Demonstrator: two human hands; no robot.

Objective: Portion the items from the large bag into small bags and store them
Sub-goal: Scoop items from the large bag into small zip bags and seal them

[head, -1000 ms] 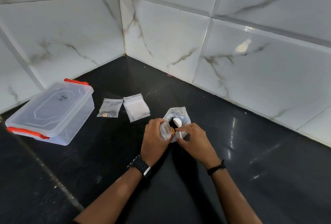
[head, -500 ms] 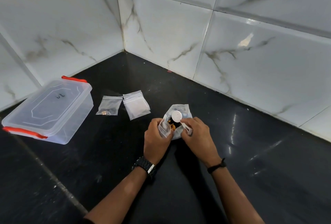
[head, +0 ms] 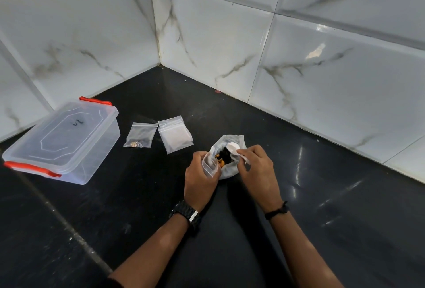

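Gripping a small zip bag (head: pixel 209 166) in my curled left hand (head: pixel 199 180), I pinch a white plastic spoon (head: pixel 235 151) with my right hand (head: pixel 257 168) over the large bag (head: pixel 228 156) on the black countertop (head: pixel 138 195).

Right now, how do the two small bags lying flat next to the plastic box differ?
The left small bag holds a few dark and orange bits at its bottom; the right small bag looks empty. The left one lies nearer the box, the right one nearer the large bag. Both are clear zip bags lying flat on the black counter, touched by neither hand.
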